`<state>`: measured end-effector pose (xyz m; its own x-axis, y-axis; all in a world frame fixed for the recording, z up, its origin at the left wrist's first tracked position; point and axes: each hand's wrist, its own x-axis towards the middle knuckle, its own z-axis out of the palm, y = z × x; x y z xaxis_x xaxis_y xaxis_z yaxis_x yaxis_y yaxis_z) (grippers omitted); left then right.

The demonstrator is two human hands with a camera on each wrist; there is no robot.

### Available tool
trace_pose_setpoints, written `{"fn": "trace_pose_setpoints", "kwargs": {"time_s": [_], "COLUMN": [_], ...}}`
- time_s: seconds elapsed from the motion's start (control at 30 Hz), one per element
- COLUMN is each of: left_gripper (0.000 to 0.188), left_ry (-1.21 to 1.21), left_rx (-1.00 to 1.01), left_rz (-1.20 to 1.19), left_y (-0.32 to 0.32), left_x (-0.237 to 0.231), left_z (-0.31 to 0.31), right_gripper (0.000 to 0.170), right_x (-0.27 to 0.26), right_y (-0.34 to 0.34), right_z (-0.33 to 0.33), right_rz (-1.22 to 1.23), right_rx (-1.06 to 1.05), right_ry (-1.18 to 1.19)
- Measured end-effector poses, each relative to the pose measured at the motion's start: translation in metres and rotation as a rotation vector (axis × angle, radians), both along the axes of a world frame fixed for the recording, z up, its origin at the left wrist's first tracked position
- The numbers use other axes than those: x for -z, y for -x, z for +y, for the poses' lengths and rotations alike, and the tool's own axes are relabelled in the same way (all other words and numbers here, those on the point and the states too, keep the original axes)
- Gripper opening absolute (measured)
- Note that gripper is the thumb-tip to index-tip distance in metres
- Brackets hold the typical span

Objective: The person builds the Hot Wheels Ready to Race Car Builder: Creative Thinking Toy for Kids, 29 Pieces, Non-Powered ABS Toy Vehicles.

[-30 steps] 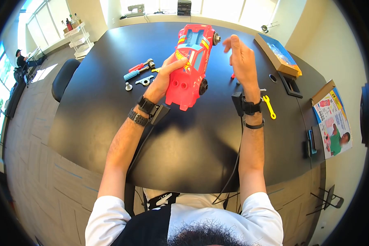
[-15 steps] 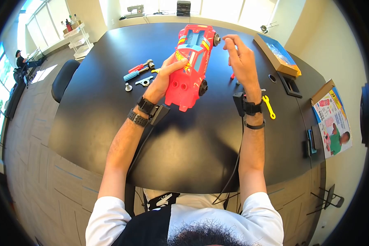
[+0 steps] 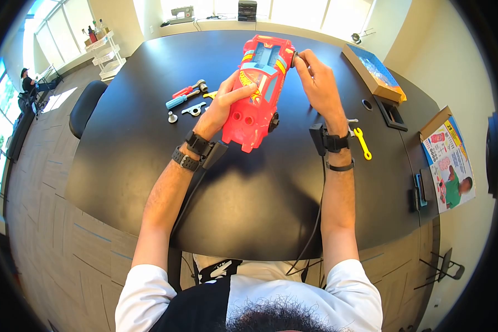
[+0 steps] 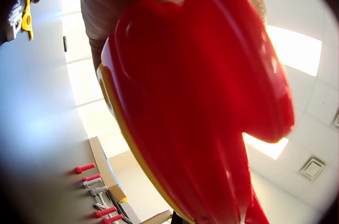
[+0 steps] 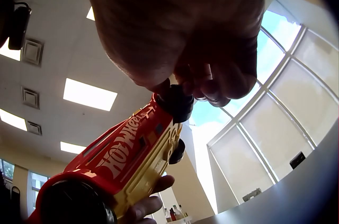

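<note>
My left hand point(image 3: 221, 105) grips a red toy car point(image 3: 248, 124) by its side, thumb across the decorated hood, holding it above the dark table. The right hand point(image 3: 320, 88) has thumb and fingers on the car's far right wheel point(image 5: 179, 102), pinching it; in the head view the fingers largely cover this wheel. A second black wheel point(image 3: 274, 122) shows at the near right corner. The right wrist view brings out the yellow underside point(image 5: 148, 174) and left fingertips point(image 5: 143, 208) against it. Red plastic bodywork point(image 4: 196, 92) fills most of the left wrist view.
Left of the car lie a red-handled tool point(image 3: 183, 92), a blue-handled screwdriver point(image 3: 177, 101) and a grey plastic part point(image 3: 193, 109). A yellow wrench point(image 3: 363, 145) is by the right wrist. Farther right are an open cardboard box point(image 3: 387, 88) and a printed box point(image 3: 454, 166). Several red bolts point(image 4: 85, 168) lie on the table.
The right hand has moved left from beside the car onto its far right wheel, and its fingers have closed there. The car has turned slightly in the left hand.
</note>
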<state>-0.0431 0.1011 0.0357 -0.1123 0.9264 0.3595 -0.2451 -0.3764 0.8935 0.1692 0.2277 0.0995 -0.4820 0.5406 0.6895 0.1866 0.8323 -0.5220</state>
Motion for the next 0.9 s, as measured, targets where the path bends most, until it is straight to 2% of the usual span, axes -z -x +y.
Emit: {"fn": "trace_pose_setpoints", "kwargs": {"time_s": [0.2, 0.27, 0.3, 0.37, 0.4, 0.47, 0.6, 0.67, 0.7, 0.8, 0.9], "left_gripper": [0.056, 0.060, 0.060, 0.063, 0.063, 0.064, 0.059, 0.057, 0.058, 0.058, 0.065], "left_ry": [-0.003, -0.016, -0.016, -0.025, -0.026, -0.035, -0.047, -0.057, 0.051, -0.095, -0.011], "left_rx": [-0.005, -0.044, -0.047, -0.144, -0.147, -0.309, -0.398, -0.180, -0.070, -0.095, -0.005], "left_rz": [0.009, 0.022, 0.021, 0.036, 0.034, 0.015, -0.057, -0.299, -0.243, -0.291, -0.288], "left_y": [0.000, -0.001, -0.002, -0.002, -0.003, -0.004, 0.003, 0.018, 0.030, 0.022, 0.016], "left_x": [0.000, -0.001, -0.002, -0.003, -0.004, -0.004, -0.004, -0.008, -0.009, -0.018, -0.025], "left_z": [0.002, 0.004, 0.004, 0.005, 0.006, 0.009, 0.017, 0.017, 0.010, 0.008, -0.002], "right_gripper": [0.032, 0.040, 0.040, 0.050, 0.050, 0.059, 0.060, 0.058, 0.058, 0.054, 0.049], "right_x": [0.010, 0.013, 0.016, 0.019, 0.021, 0.024, 0.023, 0.026, 0.026, 0.018, 0.023], "right_y": [0.006, 0.011, 0.013, 0.020, 0.022, 0.026, 0.028, 0.030, 0.029, 0.025, 0.021], "right_z": [0.010, 0.013, 0.012, 0.001, -0.003, -0.011, -0.022, -0.017, -0.017, -0.027, -0.034], "right_rz": [0.034, 0.058, 0.056, 0.053, 0.050, -0.117, -0.224, -0.166, -0.170, -0.085, -0.030], "right_rx": [0.010, 0.012, 0.010, -0.133, -0.136, -0.292, -0.329, -0.400, -0.402, -0.439, -0.421], "right_ry": [0.039, 0.195, 0.194, 0.414, 0.412, 0.495, 0.480, 0.510, 0.507, 0.503, 0.408]}}
